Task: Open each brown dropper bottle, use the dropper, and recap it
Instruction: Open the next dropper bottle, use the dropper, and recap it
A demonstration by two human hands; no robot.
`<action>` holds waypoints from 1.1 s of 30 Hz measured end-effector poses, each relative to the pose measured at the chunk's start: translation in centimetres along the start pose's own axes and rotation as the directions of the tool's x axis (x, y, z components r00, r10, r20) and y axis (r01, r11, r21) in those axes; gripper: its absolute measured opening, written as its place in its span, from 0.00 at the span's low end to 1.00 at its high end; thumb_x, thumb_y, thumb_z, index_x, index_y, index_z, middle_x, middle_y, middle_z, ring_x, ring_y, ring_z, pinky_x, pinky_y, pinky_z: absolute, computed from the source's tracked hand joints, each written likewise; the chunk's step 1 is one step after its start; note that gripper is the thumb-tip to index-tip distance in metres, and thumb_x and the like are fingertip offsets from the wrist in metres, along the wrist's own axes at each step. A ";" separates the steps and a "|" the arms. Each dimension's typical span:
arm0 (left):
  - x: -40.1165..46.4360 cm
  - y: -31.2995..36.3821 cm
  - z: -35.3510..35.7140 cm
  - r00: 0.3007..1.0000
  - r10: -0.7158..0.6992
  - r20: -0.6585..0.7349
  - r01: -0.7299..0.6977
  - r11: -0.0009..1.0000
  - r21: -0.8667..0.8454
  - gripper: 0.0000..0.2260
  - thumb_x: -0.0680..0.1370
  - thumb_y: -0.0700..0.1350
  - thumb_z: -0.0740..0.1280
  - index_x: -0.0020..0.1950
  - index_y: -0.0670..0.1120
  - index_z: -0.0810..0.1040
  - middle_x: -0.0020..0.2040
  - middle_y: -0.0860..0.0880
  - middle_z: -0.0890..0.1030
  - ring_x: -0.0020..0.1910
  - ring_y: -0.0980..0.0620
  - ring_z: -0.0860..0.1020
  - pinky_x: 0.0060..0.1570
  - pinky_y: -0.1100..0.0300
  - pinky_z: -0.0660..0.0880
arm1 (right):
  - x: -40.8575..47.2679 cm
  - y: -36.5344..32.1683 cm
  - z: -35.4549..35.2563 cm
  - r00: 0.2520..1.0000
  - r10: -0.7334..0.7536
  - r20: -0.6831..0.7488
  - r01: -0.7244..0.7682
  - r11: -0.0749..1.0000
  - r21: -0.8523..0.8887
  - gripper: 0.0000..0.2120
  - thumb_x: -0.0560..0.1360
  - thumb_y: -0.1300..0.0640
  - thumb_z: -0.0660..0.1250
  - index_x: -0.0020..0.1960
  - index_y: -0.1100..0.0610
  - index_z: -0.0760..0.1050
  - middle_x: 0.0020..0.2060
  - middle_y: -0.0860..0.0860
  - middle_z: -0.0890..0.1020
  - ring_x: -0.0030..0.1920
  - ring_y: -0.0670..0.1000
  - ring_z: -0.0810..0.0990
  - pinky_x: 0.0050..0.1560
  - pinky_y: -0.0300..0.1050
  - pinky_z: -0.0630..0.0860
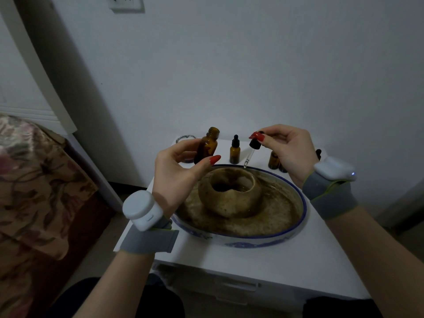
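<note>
My left hand (181, 171) holds an open brown dropper bottle (207, 144) above the table, tilted slightly, with no cap on its neck. My right hand (284, 150) pinches the black cap of its dropper (252, 149); the glass pipette points down over the far rim of the basin. A capped brown bottle (235, 150) stands on the table between my hands. Two more brown bottles (274, 159) stand behind my right hand, partly hidden by it.
A large blue-and-white basin (296, 228) with a brown stained pot (229, 193) inside fills the white cabinet top (252, 260). A small round item (185, 137) lies at the back left. A patterned bed cover (29, 180) is to the left, a wall behind.
</note>
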State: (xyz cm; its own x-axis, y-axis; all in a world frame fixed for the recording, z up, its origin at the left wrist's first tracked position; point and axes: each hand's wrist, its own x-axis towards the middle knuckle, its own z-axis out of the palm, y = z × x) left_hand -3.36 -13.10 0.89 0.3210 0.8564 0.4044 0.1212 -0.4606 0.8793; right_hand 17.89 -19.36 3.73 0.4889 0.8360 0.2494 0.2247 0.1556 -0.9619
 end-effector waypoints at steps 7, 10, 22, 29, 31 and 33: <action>0.0 0.0 0.0 1.000 -0.002 -0.002 0.002 1.000 -0.001 0.18 0.70 0.49 0.76 0.58 0.50 0.82 0.51 0.55 0.84 0.52 0.53 0.82 0.57 0.54 0.78 | 0.0 0.0 0.1 1.000 -0.006 -0.008 0.006 1.000 -0.012 0.05 0.73 0.65 0.70 0.49 0.64 0.81 0.40 0.51 0.82 0.36 0.36 0.80 0.46 0.29 0.76; 0.0 0.0 0.0 1.000 -0.001 0.004 0.001 1.000 0.002 0.18 0.70 0.48 0.76 0.59 0.50 0.81 0.52 0.54 0.84 0.53 0.52 0.82 0.57 0.54 0.78 | 0.1 -0.1 0.0 1.000 -0.010 -0.013 0.010 1.000 -0.004 0.06 0.73 0.66 0.70 0.49 0.65 0.80 0.41 0.52 0.83 0.36 0.36 0.80 0.47 0.30 0.77; 0.0 0.3 0.1 1.000 -0.004 0.006 0.004 1.000 -0.010 0.18 0.70 0.48 0.76 0.59 0.48 0.81 0.52 0.53 0.84 0.53 0.52 0.82 0.58 0.54 0.78 | 0.0 -0.1 0.4 1.000 -0.017 -0.013 0.017 1.000 0.000 0.07 0.73 0.66 0.70 0.51 0.67 0.80 0.44 0.57 0.83 0.31 0.35 0.78 0.34 0.26 0.72; 0.1 0.1 -0.1 1.000 -0.013 -0.011 0.012 1.000 -0.010 0.18 0.70 0.48 0.76 0.59 0.48 0.82 0.51 0.53 0.85 0.52 0.51 0.82 0.57 0.54 0.78 | -0.1 0.0 1.1 1.000 -0.013 0.007 0.013 1.000 0.015 0.06 0.73 0.67 0.70 0.50 0.68 0.80 0.42 0.55 0.82 0.30 0.36 0.78 0.29 0.26 0.70; 0.1 0.0 -0.2 1.000 -0.019 -0.016 0.019 1.000 -0.009 0.18 0.70 0.47 0.77 0.59 0.48 0.82 0.51 0.54 0.85 0.52 0.52 0.82 0.56 0.56 0.78 | -0.1 0.1 1.2 1.000 -0.015 0.012 0.015 1.000 0.020 0.05 0.73 0.67 0.70 0.48 0.66 0.80 0.41 0.54 0.82 0.32 0.36 0.79 0.33 0.27 0.73; 0.1 0.0 -0.3 1.000 -0.016 -0.021 0.016 1.000 -0.007 0.18 0.70 0.47 0.77 0.58 0.48 0.82 0.51 0.54 0.85 0.51 0.53 0.82 0.55 0.59 0.78 | 0.0 0.1 1.2 1.000 -0.019 0.017 0.019 1.000 0.025 0.03 0.72 0.67 0.70 0.46 0.63 0.80 0.40 0.52 0.83 0.35 0.37 0.80 0.39 0.28 0.75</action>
State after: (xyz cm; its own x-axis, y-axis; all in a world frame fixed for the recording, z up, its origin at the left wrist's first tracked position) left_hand -3.56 -12.92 0.99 0.2989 0.8687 0.3951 0.1195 -0.4449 0.8876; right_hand 16.90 -18.72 3.53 0.4702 0.8415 0.2659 0.2126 0.1844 -0.9596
